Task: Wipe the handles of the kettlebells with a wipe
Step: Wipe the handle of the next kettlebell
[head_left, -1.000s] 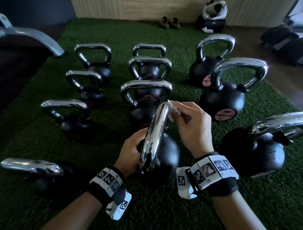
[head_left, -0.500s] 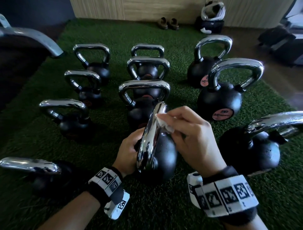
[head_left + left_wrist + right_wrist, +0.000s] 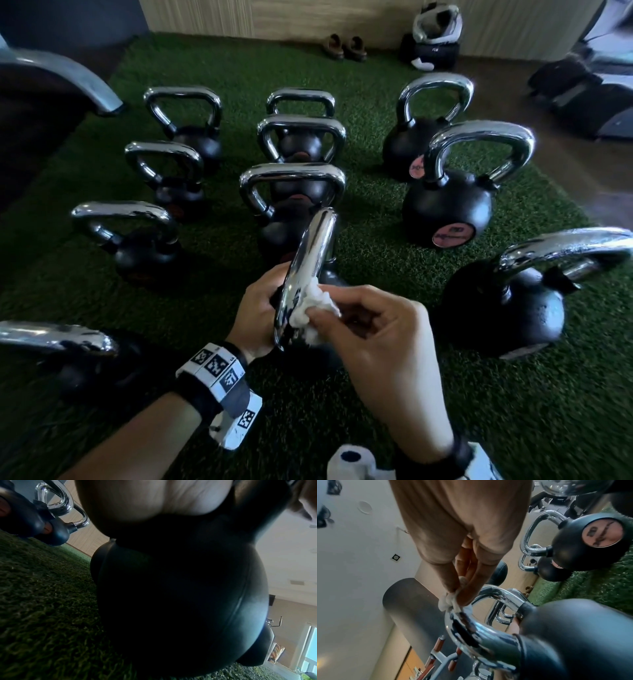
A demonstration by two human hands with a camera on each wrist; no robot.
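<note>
A black kettlebell (image 3: 180, 601) stands on the green turf just in front of me, its chrome handle (image 3: 310, 260) seen edge-on. My left hand (image 3: 260, 308) grips it low on the left side; the fingers are hidden behind the handle. My right hand (image 3: 337, 308) pinches a crumpled white wipe (image 3: 313, 305) against the near, right side of the handle. In the right wrist view the fingers (image 3: 465, 588) press the wipe (image 3: 448, 601) onto the top bend of the handle (image 3: 471, 626).
Several other chrome-handled kettlebells stand in rows on the turf (image 3: 376, 411), the nearest a large one at right (image 3: 507, 308) and one at left (image 3: 137, 253). Shoes (image 3: 344, 46) and a bag (image 3: 431, 48) lie by the back wall. A metal frame (image 3: 68, 78) crosses the far left.
My right hand has slid the wipe along the handle from its far end toward me. The left hand has kept its hold on the kettlebell.
</note>
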